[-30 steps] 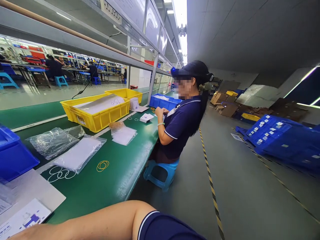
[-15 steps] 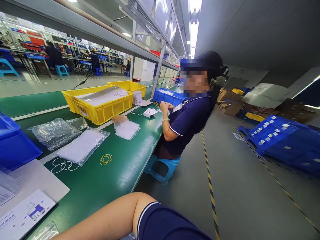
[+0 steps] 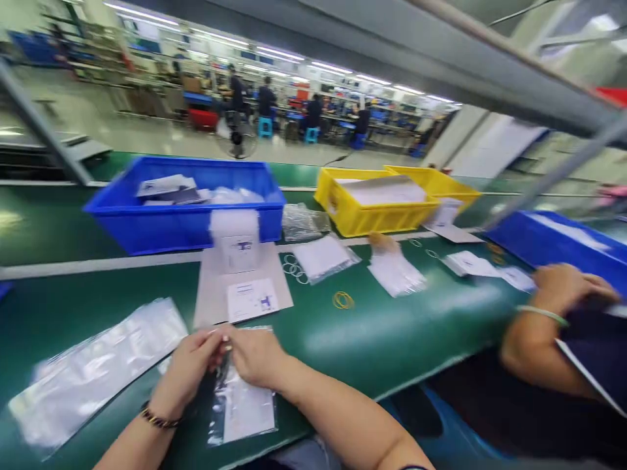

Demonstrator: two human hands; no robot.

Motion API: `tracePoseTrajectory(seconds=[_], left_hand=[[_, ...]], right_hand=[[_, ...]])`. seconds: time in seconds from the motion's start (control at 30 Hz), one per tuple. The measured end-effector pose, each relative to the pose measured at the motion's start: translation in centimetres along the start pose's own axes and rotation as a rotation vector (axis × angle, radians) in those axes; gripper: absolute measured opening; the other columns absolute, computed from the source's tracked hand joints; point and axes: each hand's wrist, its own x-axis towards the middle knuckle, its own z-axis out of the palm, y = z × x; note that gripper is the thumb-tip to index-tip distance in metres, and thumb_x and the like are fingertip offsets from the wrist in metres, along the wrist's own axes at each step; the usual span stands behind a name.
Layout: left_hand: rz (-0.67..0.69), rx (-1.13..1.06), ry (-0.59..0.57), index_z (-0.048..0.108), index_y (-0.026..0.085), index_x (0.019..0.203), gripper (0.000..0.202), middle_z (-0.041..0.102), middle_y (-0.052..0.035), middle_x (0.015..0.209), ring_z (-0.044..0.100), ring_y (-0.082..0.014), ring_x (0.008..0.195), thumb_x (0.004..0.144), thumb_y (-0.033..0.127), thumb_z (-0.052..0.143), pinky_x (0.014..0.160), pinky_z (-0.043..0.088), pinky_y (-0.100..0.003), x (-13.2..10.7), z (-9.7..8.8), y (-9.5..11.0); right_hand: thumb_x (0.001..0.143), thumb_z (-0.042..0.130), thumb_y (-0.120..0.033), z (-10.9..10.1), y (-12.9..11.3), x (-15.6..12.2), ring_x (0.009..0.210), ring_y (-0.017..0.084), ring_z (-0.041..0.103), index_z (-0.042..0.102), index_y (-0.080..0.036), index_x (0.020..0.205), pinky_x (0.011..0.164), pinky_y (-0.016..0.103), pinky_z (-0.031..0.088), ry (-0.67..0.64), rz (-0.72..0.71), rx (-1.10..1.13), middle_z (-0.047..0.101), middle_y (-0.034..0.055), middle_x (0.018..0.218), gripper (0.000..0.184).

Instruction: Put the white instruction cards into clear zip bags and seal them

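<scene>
Your left hand [image 3: 189, 365] and right hand [image 3: 257, 356] are both closed, fingertips pinched together on the upper end of a clear bag [image 3: 249, 408]; blur hides exactly which edge each one grips. Bag lies on the table [image 3: 441, 326] right in front of you, near its front edge, white paper inside. You've got a dark beaded bracelet [image 3: 159, 418] on the left wrist.

Left of your hands: a slanted pile of flat clear bags [image 3: 102, 378]. Just beyond your fingers: a grey board [image 3: 210, 294] with a printed card [image 3: 252, 300] flat on it, plus a white packet [image 3: 240, 251] leaning against the front of a blue bin [image 3: 186, 228]. Papers and plastic sit in that bin.

To your right: white rings [image 3: 284, 259] beside a bagged stack of white sheets [image 3: 326, 256], yellow bands [image 3: 334, 300] nearer you, then a second bagged stack [image 3: 394, 269]. Behind those, crumpled plastic [image 3: 301, 222] and a yellow bin [image 3: 386, 219] holding white sheets. Far right, a co-worker's hands [image 3: 563, 287] are close together by another blue bin [image 3: 509, 238]; can't tell what they hold.
</scene>
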Motion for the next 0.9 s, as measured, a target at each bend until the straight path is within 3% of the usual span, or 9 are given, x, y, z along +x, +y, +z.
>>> tracePoseTrajectory(seconds=[0.07,0.17,0.37,0.5,0.63,0.73,0.8,0.87,0.9], left_hand=[[0.071,0.031,0.055,0.047,0.016,0.050,0.050,0.040,0.0033,0.044,0.035,-0.0099,0.044,0.055,0.066,0.054,0.044,0.027,-0.021,0.1,0.7,0.2],[0.131,0.086,0.042,0.047,0.016,0.050,0.047,0.039,0.0030,0.044,0.035,-0.0102,0.044,0.063,0.061,0.049,0.045,0.026,-0.022,0.2,1.2,-0.2],[0.228,0.197,-0.007,0.043,0.016,0.050,0.041,0.042,0.0016,0.049,0.037,-0.0114,0.050,0.074,0.049,0.042,0.049,0.027,-0.023,-0.1,1.2,-1.1],[0.268,0.307,0.012,0.034,0.017,0.047,0.038,0.039,0.0020,0.048,0.034,-0.0111,0.050,0.074,0.043,0.038,0.050,0.024,-0.024,-0.5,1.5,-0.8],[0.186,0.242,-0.021,0.031,0.018,0.046,0.037,0.033,0.0034,0.047,0.030,-0.0096,0.047,0.071,0.045,0.039,0.048,0.022,-0.023,-0.3,1.3,-0.7],[0.095,0.131,0.015,0.034,0.018,0.046,0.039,0.033,0.0041,0.046,0.029,-0.0089,0.046,0.068,0.049,0.043,0.047,0.023,-0.022,0.4,0.6,-0.7],[0.034,0.064,-0.004,0.036,0.018,0.047,0.040,0.032,0.0046,0.044,0.029,-0.0088,0.044,0.068,0.051,0.044,0.045,0.024,-0.022,0.6,-0.1,-0.7],[0.085,0.069,0.006,0.043,0.017,0.053,0.039,0.039,0.0031,0.047,0.036,-0.0104,0.045,0.074,0.050,0.042,0.046,0.030,-0.023,0.6,-0.7,-0.5],[0.187,0.114,0.033,0.049,0.016,0.060,0.036,0.046,0.0008,0.054,0.043,-0.0125,0.052,0.077,0.047,0.041,0.051,0.035,-0.024,0.5,-1.0,-0.3]], right_hand=[[0.076,0.050,-0.023,-0.2,0.3,0.0,0.072,0.015,0.058,0.056,-0.019,0.099,0.064,0.022,0.043,0.060,-0.019,0.084,0.064,0.0030,0.081,0.024],[0.075,0.049,-0.022,-0.2,0.7,0.1,0.062,0.012,0.052,0.057,-0.018,0.074,0.056,0.021,0.039,0.129,0.023,0.186,0.057,0.0011,0.068,0.008],[0.076,0.041,-0.015,0.5,1.0,0.3,0.048,0.009,0.038,0.037,-0.018,0.051,0.047,0.021,0.026,0.125,0.070,0.170,0.041,-0.0030,0.052,0.026],[0.076,0.040,-0.015,1.0,1.6,0.4,0.049,0.011,0.039,0.037,-0.018,0.051,0.049,0.024,0.026,0.254,0.100,0.011,0.042,-0.0012,0.052,0.025],[0.084,0.034,-0.018,0.8,2.0,0.5,0.059,0.014,0.046,0.051,-0.016,0.065,0.056,0.025,0.034,0.383,0.048,-0.086,0.051,0.0040,0.061,0.025],[0.084,0.043,-0.031,0.5,1.6,0.3,0.070,0.017,0.050,0.057,-0.012,0.088,0.061,0.027,0.039,0.327,-0.124,-0.078,0.056,0.0090,0.078,0.024],[0.084,0.043,-0.027,0.3,1.4,0.1,0.067,0.017,0.049,0.058,-0.013,0.088,0.059,0.027,0.039,0.248,-0.188,-0.098,0.056,0.0084,0.076,0.021],[0.085,0.037,-0.018,0.0,1.6,0.0,0.062,0.016,0.048,0.060,-0.014,0.081,0.057,0.027,0.038,0.171,-0.198,-0.059,0.055,0.0063,0.069,0.023],[0.085,0.036,-0.015,-0.3,1.8,-0.1,0.061,0.015,0.049,0.060,-0.014,0.081,0.057,0.026,0.038,0.130,-0.190,-0.001,0.055,0.0056,0.067,0.025]])
